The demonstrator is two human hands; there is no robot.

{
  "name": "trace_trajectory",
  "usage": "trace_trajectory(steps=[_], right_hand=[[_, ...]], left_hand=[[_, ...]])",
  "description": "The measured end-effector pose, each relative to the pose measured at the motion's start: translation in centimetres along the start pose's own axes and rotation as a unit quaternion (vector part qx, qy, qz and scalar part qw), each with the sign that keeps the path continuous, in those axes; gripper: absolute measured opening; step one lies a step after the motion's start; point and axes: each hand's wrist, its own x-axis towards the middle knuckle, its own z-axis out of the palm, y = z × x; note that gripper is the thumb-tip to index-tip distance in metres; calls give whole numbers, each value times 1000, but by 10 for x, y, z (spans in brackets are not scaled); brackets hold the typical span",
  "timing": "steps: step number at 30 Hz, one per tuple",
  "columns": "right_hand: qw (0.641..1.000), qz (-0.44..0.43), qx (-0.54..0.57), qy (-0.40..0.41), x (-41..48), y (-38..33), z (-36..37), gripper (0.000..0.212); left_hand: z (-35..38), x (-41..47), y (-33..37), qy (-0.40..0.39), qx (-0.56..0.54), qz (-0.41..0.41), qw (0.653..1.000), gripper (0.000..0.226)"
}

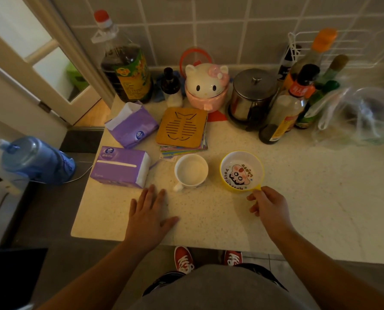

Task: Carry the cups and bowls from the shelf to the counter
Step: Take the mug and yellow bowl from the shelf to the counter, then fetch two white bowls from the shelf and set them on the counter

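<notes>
My right hand (270, 205): fingers (253, 195) pinched on the small yellow tab handle of the bowl (242, 170), at its near rim. Bowl sits flat on the bench (298, 186), round, shallow, glossy yellow outside, white inside with a cartoon face printed on the bottom; probably plastic, but dim light makes that unsure.

My left hand (149, 214): palm down, fingers spread flat on the bench, holding nothing. White mug (191, 170) stands upright just beyond its fingertips, apart from them, handle turned toward me. Smooth glazed look, nothing visible inside. Mug and bowl side by side, near but not touching.

Bench top pale, speckled, stone-like. Two purple tissue packs (121, 166) left of the mug, soft wrapping. A wooden trivet (182, 126) with a fish cutout lies behind it on a stack of cards.
</notes>
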Motion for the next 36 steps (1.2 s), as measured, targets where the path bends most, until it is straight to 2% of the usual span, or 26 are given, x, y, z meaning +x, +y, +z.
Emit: trace_trajectory(steps=[3,6,7,9,12,15,18,21,25,29,32,36], right_hand=[[1000,-18,-3,9,-3,-2,-2,17],[999,-30,2,29,-11,-4,-4,2],[999,-30,-1,44,-15,-4,-5,5],[996,-32,-14,79,-25,-2,-7,15],[993,-31,-64,98,-50,4,-9,5],[993,0,-92,74,-84,22,-5,11],[994,25,-101,29,-123,43,0,15],[991,78,-106,-19,-155,67,-2,11],[975,185,-109,-49,-191,116,-20,12],[955,280,-97,-14,-236,181,-52,13],[931,358,-67,22,-280,233,-74,14],[896,438,-19,65,-346,286,-99,13]], left_hand=[[-1,0,-1,-1,-4,4,1000,91],[-4,-3,-3,-6,-22,17,1000,90],[-6,-4,-4,-10,-28,22,999,88],[-11,-9,-7,-4,-50,33,998,76],[-16,-22,-10,18,-120,85,989,40],[-15,-45,-9,-85,-168,163,969,28],[2,-65,-9,-181,-164,205,948,36],[26,-75,-7,-263,-141,212,931,43],[58,-68,5,-346,-91,192,914,27],[83,-58,23,-399,-35,146,905,24],[94,-58,37,-403,30,175,898,13],[107,-70,74,-409,94,193,887,23]])
